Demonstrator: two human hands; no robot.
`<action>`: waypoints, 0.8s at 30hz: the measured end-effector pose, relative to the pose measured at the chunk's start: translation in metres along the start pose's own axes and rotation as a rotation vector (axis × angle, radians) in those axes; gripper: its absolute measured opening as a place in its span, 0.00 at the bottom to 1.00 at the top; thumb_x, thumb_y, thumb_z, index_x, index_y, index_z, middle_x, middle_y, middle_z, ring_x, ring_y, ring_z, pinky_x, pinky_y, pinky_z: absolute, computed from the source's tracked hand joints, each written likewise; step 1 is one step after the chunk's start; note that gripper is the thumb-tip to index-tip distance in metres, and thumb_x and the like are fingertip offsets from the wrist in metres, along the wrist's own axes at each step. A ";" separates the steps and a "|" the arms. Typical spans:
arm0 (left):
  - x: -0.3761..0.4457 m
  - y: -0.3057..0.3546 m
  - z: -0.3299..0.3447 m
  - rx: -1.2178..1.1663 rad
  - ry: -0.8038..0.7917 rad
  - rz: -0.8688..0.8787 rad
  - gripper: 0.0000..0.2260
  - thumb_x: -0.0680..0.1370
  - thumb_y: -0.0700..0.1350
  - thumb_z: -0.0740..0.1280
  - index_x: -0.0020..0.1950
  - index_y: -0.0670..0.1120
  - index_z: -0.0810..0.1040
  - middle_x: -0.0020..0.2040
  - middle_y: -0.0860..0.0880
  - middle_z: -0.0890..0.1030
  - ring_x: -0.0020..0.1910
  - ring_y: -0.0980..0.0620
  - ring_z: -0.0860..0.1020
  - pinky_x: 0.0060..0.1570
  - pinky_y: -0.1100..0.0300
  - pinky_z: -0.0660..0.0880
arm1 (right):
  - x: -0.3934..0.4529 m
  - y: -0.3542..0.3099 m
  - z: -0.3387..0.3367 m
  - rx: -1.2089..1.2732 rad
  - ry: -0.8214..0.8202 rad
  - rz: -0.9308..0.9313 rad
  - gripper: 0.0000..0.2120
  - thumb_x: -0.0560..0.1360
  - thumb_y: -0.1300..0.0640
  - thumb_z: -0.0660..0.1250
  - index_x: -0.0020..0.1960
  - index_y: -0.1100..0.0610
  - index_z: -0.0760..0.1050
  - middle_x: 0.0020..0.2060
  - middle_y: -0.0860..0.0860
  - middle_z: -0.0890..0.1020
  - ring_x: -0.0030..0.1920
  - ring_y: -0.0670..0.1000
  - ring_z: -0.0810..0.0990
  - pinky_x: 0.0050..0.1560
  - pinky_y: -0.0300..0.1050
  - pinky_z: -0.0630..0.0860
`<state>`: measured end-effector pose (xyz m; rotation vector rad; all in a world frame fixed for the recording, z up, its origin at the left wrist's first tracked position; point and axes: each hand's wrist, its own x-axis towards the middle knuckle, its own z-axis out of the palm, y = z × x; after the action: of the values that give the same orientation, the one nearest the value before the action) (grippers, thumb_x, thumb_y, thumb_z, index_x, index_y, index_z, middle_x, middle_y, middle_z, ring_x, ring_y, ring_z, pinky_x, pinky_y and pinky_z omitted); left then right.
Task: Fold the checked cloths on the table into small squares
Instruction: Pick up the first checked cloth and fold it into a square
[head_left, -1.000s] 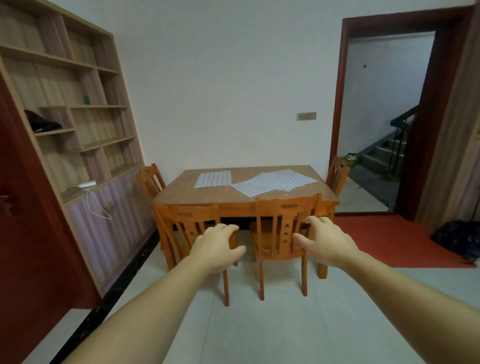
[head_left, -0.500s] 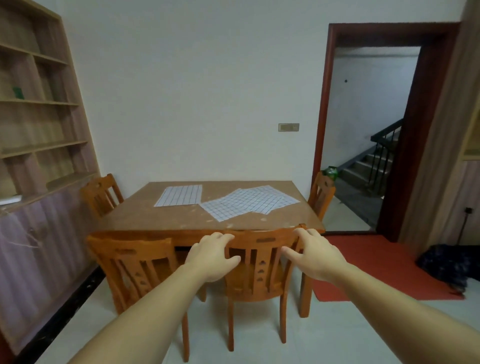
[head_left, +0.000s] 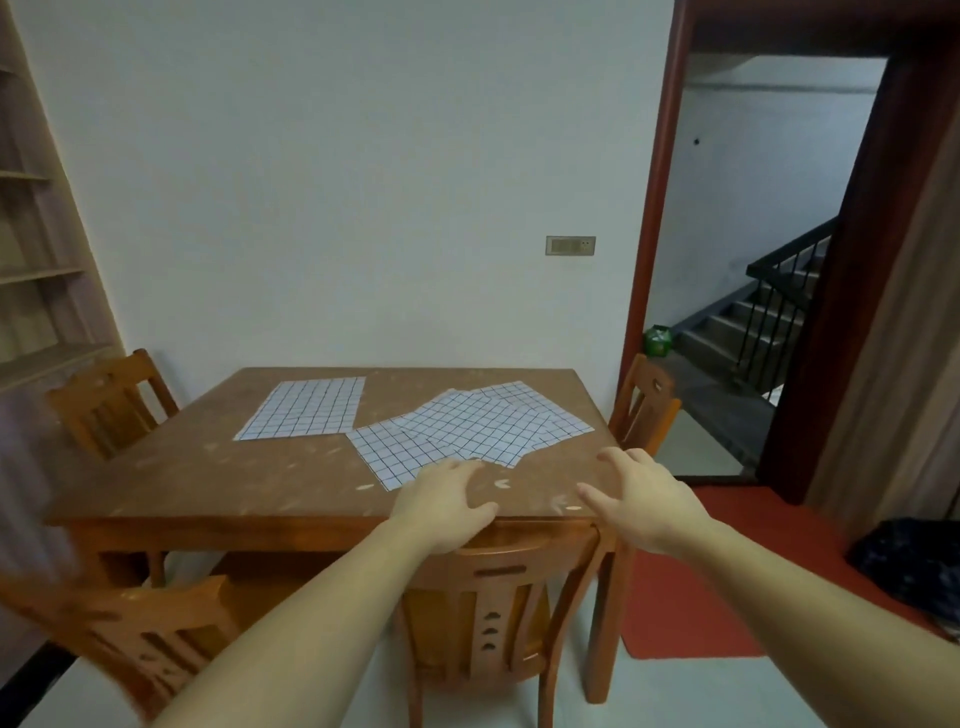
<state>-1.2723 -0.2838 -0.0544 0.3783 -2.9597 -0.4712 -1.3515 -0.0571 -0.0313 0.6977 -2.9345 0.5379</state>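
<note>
White cloths with a dark check lie flat on the brown table (head_left: 208, 483). A single checked cloth (head_left: 304, 409) is at the far left. An overlapping spread of checked cloths (head_left: 472, 428) covers the far right half. My left hand (head_left: 445, 504) reaches over the table's near edge, fingers apart, its fingertips by the near corner of the spread. My right hand (head_left: 641, 496) hovers to the right over bare tabletop, fingers spread and empty.
Two wooden chairs (head_left: 498, 613) (head_left: 130, 634) stand tucked in at the near side, another chair (head_left: 111, 400) at the left end and one (head_left: 644, 405) at the right end. A red mat (head_left: 691, 597) and an open doorway to stairs lie right.
The view has closed in on the table. Both hands have moved forward from over the chair back to over the table's near edge.
</note>
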 end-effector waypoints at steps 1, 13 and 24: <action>0.016 0.003 0.006 0.000 -0.007 -0.005 0.29 0.77 0.61 0.62 0.77 0.56 0.62 0.76 0.52 0.66 0.74 0.49 0.64 0.70 0.47 0.67 | 0.015 0.010 0.003 0.007 -0.003 -0.001 0.33 0.75 0.33 0.56 0.74 0.48 0.60 0.71 0.50 0.68 0.66 0.54 0.72 0.63 0.55 0.73; 0.223 0.087 0.082 0.016 -0.026 -0.174 0.30 0.76 0.59 0.64 0.77 0.53 0.64 0.75 0.51 0.68 0.73 0.48 0.66 0.69 0.47 0.68 | 0.231 0.168 0.005 0.275 -0.128 -0.077 0.32 0.76 0.36 0.60 0.74 0.53 0.64 0.71 0.53 0.69 0.66 0.53 0.73 0.62 0.46 0.71; 0.372 0.107 0.112 0.000 0.003 -0.291 0.29 0.77 0.59 0.64 0.76 0.53 0.65 0.74 0.50 0.69 0.72 0.48 0.68 0.67 0.47 0.70 | 0.388 0.244 0.014 0.436 -0.224 -0.072 0.31 0.77 0.39 0.60 0.74 0.55 0.63 0.71 0.54 0.70 0.69 0.54 0.70 0.64 0.48 0.68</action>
<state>-1.6720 -0.2513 -0.0963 0.8141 -2.9119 -0.4994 -1.8077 -0.0225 -0.0622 0.9571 -2.9998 1.1856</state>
